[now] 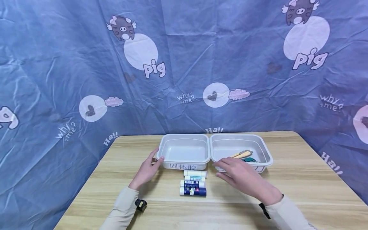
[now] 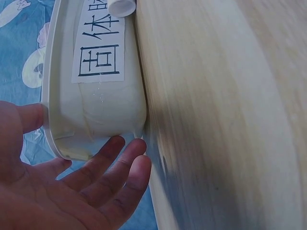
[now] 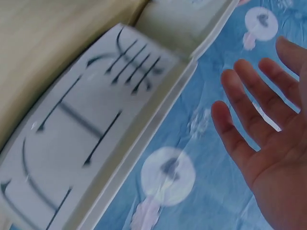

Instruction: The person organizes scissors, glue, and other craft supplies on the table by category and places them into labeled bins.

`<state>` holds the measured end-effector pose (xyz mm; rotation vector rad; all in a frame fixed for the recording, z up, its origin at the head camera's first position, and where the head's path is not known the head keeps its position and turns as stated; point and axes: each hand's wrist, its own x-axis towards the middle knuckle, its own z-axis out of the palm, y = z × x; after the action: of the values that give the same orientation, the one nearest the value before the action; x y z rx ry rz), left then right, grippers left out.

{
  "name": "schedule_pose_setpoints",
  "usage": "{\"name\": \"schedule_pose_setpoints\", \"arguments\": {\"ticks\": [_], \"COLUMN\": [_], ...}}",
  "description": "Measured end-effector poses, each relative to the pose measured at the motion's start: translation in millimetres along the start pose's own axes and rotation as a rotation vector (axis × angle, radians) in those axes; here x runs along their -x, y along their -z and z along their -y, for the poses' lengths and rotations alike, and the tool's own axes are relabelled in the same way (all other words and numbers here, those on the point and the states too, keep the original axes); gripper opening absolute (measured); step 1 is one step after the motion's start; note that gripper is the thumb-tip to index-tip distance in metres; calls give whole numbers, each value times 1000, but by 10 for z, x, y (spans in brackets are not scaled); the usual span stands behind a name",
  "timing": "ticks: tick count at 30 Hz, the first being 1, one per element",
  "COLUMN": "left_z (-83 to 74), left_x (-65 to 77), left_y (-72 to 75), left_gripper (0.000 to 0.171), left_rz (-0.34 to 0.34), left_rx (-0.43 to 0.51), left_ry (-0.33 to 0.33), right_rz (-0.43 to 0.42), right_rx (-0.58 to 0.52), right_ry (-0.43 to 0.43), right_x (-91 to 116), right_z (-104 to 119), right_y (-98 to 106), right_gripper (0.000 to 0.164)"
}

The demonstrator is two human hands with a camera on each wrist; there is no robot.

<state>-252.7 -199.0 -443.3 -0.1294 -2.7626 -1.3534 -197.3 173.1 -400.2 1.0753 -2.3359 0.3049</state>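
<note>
My left hand (image 1: 146, 171) is at the left end of a white plastic bin (image 1: 184, 163), which has a paper label with black characters. In the left wrist view the thumb (image 2: 32, 117) touches the rim while loosely bent fingers lie against or close by the corner. My right hand (image 1: 238, 175) hovers before the front of a second white bin (image 1: 265, 158), fingers spread and holding nothing. That bin contains yellow-handled cutters (image 1: 242, 155) and a dark green item (image 1: 249, 160), partly hidden by the front wall. Its label (image 3: 81, 120) fills much of the right wrist view.
Several glue sticks lie in a stack of rows before the left bin: a white one (image 1: 195, 173) nearest it, and a dark blue one (image 1: 193, 191) nearest me. Both bins stand side by side on a wooden table (image 1: 161, 207). A blue printed curtain (image 1: 184, 64) hangs behind.
</note>
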Motion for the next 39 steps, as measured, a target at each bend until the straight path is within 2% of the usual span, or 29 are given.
{"name": "schedule_pose_setpoints", "arguments": {"ticks": [8,15,26,39], "left_z": [-4,4,22,15], "left_x": [11,2,-15,-14], "left_y": [-4,-9,-19,-14], "left_gripper": [66,65,67,69], "left_rz": [6,1,10,20], "left_rx": [12,9,6,1], "left_ry": [-5,-8,7,16], "right_rz": [103,187,286,366], "right_rx": [-48,-31,-22,-50], "right_ry": [62,122,95,69], "right_x": [-123,-171,-210,-189], "right_z": [226,365,504,545], "right_y": [-187,-326,-437,-535], "right_gripper": [27,30,41,37]}}
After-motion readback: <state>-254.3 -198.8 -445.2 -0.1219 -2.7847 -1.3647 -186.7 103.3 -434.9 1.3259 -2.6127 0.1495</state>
